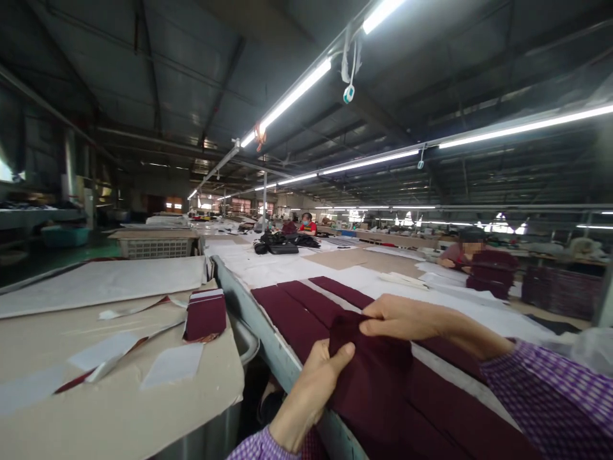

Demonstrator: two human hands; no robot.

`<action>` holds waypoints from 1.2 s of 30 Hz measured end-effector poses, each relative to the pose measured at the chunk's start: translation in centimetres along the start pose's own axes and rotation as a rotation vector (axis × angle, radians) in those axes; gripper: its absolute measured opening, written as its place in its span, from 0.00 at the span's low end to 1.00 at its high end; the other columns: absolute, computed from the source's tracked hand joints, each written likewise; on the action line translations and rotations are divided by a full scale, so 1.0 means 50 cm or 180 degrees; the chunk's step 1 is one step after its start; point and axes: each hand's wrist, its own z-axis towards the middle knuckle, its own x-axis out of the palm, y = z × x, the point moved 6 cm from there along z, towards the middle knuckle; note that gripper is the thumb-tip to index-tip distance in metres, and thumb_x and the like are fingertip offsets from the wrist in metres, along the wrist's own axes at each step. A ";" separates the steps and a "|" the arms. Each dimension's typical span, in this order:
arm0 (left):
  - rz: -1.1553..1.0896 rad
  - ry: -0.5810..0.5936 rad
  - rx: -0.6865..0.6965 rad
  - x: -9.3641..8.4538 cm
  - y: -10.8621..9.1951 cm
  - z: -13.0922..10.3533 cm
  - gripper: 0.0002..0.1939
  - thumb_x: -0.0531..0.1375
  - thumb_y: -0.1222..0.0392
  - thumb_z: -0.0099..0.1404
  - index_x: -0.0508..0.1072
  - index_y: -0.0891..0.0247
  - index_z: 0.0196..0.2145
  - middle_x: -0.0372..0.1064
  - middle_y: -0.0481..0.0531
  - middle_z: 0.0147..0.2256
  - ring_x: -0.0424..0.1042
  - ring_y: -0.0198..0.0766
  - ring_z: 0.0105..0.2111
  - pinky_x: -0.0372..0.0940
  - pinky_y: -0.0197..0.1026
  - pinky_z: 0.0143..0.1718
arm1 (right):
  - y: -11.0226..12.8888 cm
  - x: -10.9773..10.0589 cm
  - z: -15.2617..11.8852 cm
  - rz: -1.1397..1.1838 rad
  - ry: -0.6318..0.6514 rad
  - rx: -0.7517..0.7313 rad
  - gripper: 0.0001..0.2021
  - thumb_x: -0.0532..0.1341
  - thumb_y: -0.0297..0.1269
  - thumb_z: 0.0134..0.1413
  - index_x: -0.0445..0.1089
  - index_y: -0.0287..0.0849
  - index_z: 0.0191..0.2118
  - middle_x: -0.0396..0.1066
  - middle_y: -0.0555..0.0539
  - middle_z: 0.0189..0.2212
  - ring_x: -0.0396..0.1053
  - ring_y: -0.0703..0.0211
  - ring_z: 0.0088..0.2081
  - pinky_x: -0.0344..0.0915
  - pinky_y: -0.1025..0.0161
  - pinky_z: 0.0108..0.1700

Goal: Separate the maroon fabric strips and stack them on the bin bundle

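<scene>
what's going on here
A person in purple checked sleeves pinches a maroon cloth with both hands, left hand nearer the table edge, right hand farther along it. The held part is lifted and bunched; other maroon panels lie flat around it. On the beige table to the left sits a small maroon stack.

Head-worn view, forward and slightly down

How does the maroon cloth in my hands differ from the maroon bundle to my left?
The held cloth looks larger than the bundle. The held cloth is pinched by fingers; the bundle rests untouched. The bundle shows pale bands; the held cloth shows none. Both are maroon.
</scene>
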 end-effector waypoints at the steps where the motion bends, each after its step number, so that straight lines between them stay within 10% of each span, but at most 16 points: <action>1: -0.0109 -0.0135 -0.0043 -0.008 0.009 0.005 0.27 0.71 0.39 0.55 0.81 0.69 0.36 0.80 0.60 0.33 0.78 0.49 0.33 0.71 0.49 0.43 | -0.009 -0.006 -0.010 0.0270 -0.0262 -0.0024 0.21 0.53 0.55 0.60 0.66 0.42 0.27 0.67 0.47 0.27 0.64 0.56 0.30 0.63 0.60 0.34; 3: -0.0277 -0.0340 0.0003 -0.019 0.012 0.006 0.25 0.72 0.42 0.54 0.80 0.68 0.38 0.81 0.60 0.35 0.79 0.48 0.35 0.71 0.48 0.45 | -0.026 -0.007 -0.035 0.1107 -0.0692 -0.0132 0.30 0.44 0.62 0.66 0.71 0.41 0.41 0.71 0.40 0.41 0.70 0.48 0.44 0.67 0.53 0.47; 6: -0.0592 -0.0443 0.0084 -0.001 -0.002 -0.006 0.24 0.74 0.46 0.53 0.81 0.69 0.39 0.81 0.61 0.37 0.80 0.50 0.40 0.71 0.50 0.50 | -0.034 0.029 -0.074 0.2008 -0.0728 -0.0280 0.33 0.57 0.66 0.61 0.70 0.41 0.55 0.71 0.37 0.51 0.68 0.42 0.55 0.65 0.49 0.58; 10: -0.0072 -0.0270 0.0652 0.072 -0.030 -0.036 0.20 0.72 0.48 0.57 0.84 0.65 0.42 0.81 0.61 0.43 0.78 0.53 0.47 0.67 0.53 0.59 | -0.047 0.074 -0.125 0.2250 -0.1157 0.0219 0.27 0.66 0.62 0.55 0.73 0.41 0.43 0.76 0.43 0.40 0.73 0.44 0.43 0.72 0.54 0.46; 17: -0.1047 -0.0596 -0.0591 0.134 0.056 -0.072 0.30 0.72 0.41 0.55 0.80 0.63 0.49 0.80 0.61 0.46 0.77 0.54 0.51 0.69 0.52 0.57 | 0.041 0.060 -0.254 -0.1071 -0.2910 -0.1331 0.14 0.53 0.31 0.70 0.77 0.45 0.44 0.78 0.46 0.37 0.74 0.55 0.35 0.69 0.61 0.38; 24: 0.0913 -0.0554 0.0829 0.158 0.001 -0.102 0.18 0.69 0.47 0.61 0.83 0.62 0.43 0.79 0.59 0.46 0.76 0.49 0.50 0.68 0.45 0.54 | -0.071 0.130 -0.237 0.3416 -0.1664 0.0577 0.24 0.65 0.57 0.57 0.74 0.39 0.47 0.78 0.42 0.41 0.76 0.46 0.42 0.74 0.55 0.42; 30: -0.0818 -0.1006 -0.0546 0.147 0.083 -0.095 0.36 0.76 0.55 0.50 0.71 0.58 0.55 0.80 0.56 0.45 0.80 0.51 0.46 0.75 0.47 0.45 | -0.066 0.125 -0.260 0.2158 -0.2319 0.0356 0.19 0.63 0.50 0.55 0.73 0.40 0.45 0.77 0.41 0.45 0.74 0.43 0.47 0.71 0.51 0.52; 36: 0.1118 -0.1695 0.0929 0.112 0.074 -0.084 0.20 0.75 0.51 0.51 0.76 0.63 0.37 0.77 0.52 0.34 0.78 0.42 0.37 0.73 0.41 0.43 | -0.066 0.160 -0.262 0.0826 -0.2578 0.0421 0.26 0.61 0.38 0.54 0.67 0.37 0.59 0.74 0.35 0.53 0.74 0.38 0.52 0.72 0.42 0.54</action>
